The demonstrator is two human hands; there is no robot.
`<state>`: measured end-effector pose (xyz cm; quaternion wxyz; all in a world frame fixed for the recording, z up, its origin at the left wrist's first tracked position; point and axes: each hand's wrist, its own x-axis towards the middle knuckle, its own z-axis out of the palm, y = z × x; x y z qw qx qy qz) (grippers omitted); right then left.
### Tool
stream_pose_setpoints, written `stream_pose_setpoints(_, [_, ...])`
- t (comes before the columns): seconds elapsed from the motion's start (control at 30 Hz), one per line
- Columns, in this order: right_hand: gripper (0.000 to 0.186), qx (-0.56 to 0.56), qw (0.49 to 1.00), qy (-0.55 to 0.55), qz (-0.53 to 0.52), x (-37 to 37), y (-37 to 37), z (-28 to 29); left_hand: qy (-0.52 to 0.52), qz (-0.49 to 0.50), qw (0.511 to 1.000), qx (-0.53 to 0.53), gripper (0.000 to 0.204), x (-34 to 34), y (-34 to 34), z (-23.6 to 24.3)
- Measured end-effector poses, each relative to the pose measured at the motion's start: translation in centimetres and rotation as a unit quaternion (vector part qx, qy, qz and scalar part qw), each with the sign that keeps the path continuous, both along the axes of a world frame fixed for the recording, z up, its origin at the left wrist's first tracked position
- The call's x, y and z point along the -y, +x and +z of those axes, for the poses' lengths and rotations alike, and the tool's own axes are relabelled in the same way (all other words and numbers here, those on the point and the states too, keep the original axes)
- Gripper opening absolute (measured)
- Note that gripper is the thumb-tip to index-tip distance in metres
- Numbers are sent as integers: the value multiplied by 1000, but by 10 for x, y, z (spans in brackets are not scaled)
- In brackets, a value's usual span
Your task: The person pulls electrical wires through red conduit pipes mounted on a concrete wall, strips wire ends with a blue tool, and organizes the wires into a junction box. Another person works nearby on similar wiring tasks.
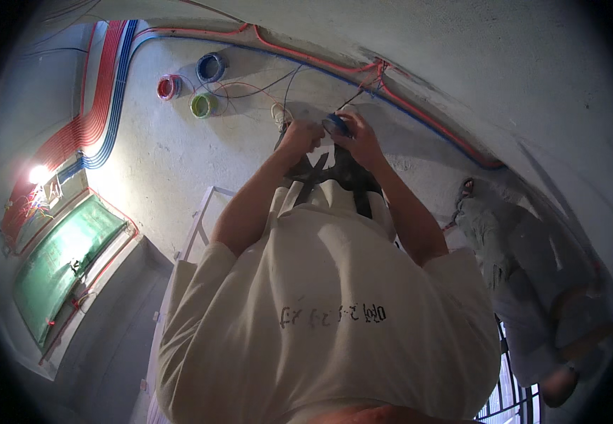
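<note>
Concrete floor far below, with red and blue conduit runs curving along its edges.

Both hands meet over the chest: right hand (360, 138) curls around a blue tape roll (335, 124), left hand (301, 136) pinches thin wires (286, 85) beside it. Three wire coils (200, 86) lie near the floor's far edge, conduits (101, 106) look laid, and a loose wire end is unfinished. Another person (525, 268) crouches at right.

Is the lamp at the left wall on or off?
On. The lamp glows bright white and lights the red conduits around it.
</note>
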<state>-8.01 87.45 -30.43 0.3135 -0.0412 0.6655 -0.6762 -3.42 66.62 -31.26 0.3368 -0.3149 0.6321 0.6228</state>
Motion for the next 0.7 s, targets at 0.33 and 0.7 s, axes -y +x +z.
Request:
stream_pose_setpoints(0.33, [31, -257, 936, 235, 56, 23, -28, -44, -336, -202, 915, -92, 29, -37, -8, 25])
stream_pose_setpoints(0.7, [41, -260, 870, 364, 206, 94, -53, 52, -294, 21, 939, -175, 17, -27, 10, 32])
